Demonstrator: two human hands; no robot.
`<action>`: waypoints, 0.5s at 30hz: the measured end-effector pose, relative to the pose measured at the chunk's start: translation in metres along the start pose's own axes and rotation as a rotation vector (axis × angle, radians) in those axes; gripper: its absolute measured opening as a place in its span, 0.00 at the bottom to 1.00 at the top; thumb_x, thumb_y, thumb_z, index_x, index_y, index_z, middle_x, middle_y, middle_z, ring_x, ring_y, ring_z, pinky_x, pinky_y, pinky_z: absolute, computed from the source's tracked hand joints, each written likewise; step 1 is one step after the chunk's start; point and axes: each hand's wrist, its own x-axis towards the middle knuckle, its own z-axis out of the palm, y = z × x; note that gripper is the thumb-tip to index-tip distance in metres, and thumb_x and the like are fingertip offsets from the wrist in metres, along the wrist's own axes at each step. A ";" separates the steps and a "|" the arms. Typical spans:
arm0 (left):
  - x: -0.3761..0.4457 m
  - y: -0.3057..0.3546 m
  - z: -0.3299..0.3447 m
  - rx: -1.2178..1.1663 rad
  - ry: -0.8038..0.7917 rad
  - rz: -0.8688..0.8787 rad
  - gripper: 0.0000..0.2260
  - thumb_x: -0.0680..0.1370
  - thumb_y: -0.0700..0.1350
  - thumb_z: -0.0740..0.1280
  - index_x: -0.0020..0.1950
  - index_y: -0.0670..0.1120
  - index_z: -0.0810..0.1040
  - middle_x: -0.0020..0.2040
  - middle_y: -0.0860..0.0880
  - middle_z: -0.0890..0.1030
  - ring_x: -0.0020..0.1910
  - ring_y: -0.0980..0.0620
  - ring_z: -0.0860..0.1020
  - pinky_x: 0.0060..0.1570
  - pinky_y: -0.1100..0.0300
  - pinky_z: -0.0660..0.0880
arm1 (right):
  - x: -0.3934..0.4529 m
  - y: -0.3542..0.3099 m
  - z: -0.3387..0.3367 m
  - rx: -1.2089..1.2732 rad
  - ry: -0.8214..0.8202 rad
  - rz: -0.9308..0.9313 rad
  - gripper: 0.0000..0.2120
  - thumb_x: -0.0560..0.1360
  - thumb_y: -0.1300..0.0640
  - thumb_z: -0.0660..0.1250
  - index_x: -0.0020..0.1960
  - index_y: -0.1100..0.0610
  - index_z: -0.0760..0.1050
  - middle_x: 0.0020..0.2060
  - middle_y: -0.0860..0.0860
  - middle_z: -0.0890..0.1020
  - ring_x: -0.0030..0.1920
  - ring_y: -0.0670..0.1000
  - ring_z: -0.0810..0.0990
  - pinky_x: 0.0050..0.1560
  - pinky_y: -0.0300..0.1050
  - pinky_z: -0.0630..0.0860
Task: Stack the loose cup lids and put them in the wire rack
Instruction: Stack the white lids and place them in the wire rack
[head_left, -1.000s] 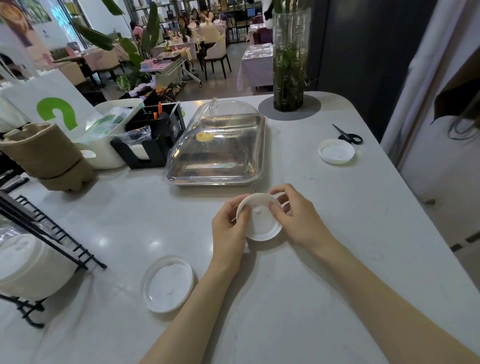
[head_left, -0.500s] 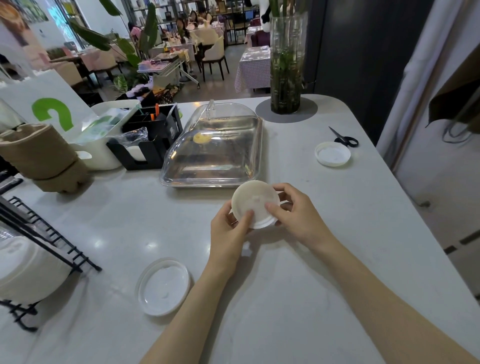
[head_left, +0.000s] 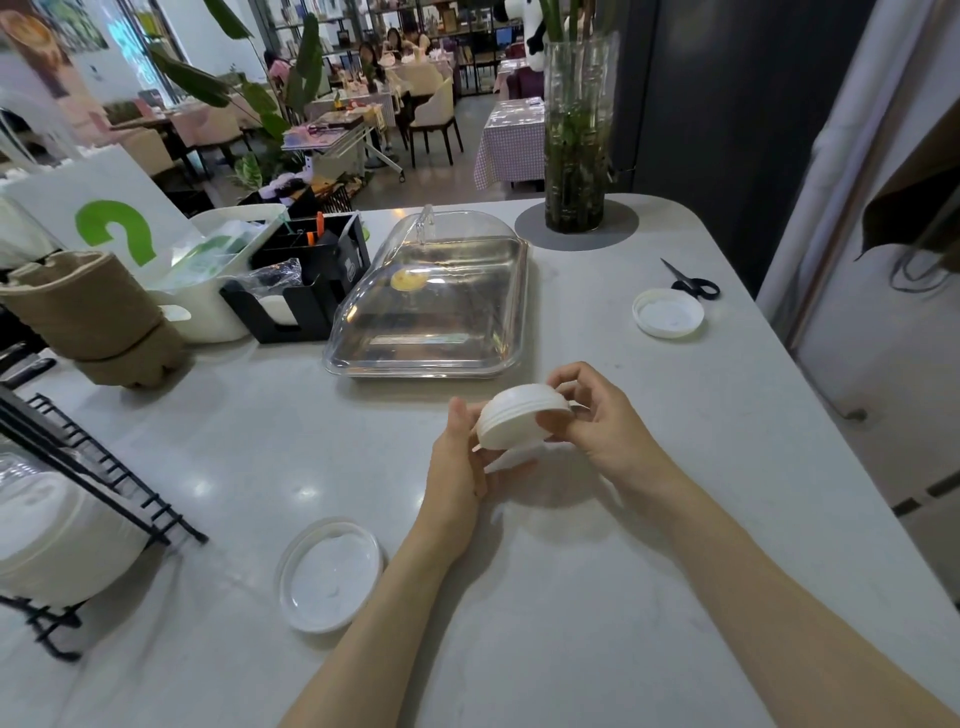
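A small stack of white cup lids (head_left: 519, 418) is lifted off the table and tilted on edge, held between both hands. My left hand (head_left: 460, 457) grips its left rim with the thumb up. My right hand (head_left: 597, 421) pinches its right rim. A clear lid (head_left: 330, 574) lies flat on the table near my left forearm. Another white lid (head_left: 667, 313) lies at the far right beside the scissors. The black wire rack (head_left: 104, 467) stands at the left edge with a stack of white lids (head_left: 57, 540) lying in it.
A clear domed tray cover (head_left: 431, 301) sits just beyond my hands. A black organiser (head_left: 306, 275), a white bin (head_left: 218, 270) and brown cup sleeves (head_left: 88, 306) line the left back. Black scissors (head_left: 693, 283) and a tall glass vase (head_left: 576, 135) are at the far right.
The lid stack has risen off the table and tipped from facing up to standing on edge, both hands turning with it. The other lids have not moved.
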 end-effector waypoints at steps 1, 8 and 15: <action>0.001 0.001 -0.003 -0.037 -0.043 -0.038 0.26 0.83 0.65 0.57 0.57 0.50 0.88 0.58 0.39 0.87 0.57 0.44 0.86 0.48 0.49 0.85 | -0.001 -0.001 0.000 0.000 -0.012 -0.010 0.11 0.75 0.67 0.72 0.51 0.54 0.75 0.43 0.48 0.81 0.43 0.49 0.82 0.48 0.46 0.81; 0.003 0.007 -0.017 -0.200 -0.279 -0.280 0.18 0.84 0.45 0.64 0.74 0.44 0.75 0.69 0.35 0.80 0.61 0.42 0.84 0.45 0.57 0.84 | -0.002 -0.003 0.002 -0.077 -0.004 -0.109 0.14 0.73 0.75 0.68 0.52 0.60 0.79 0.49 0.53 0.84 0.50 0.50 0.82 0.47 0.41 0.79; -0.002 0.000 -0.010 -0.239 -0.256 -0.214 0.21 0.80 0.39 0.70 0.74 0.43 0.75 0.62 0.40 0.84 0.52 0.45 0.87 0.44 0.57 0.85 | 0.002 0.003 -0.007 -0.100 0.101 -0.010 0.17 0.75 0.71 0.68 0.58 0.55 0.81 0.51 0.55 0.84 0.42 0.45 0.84 0.38 0.38 0.79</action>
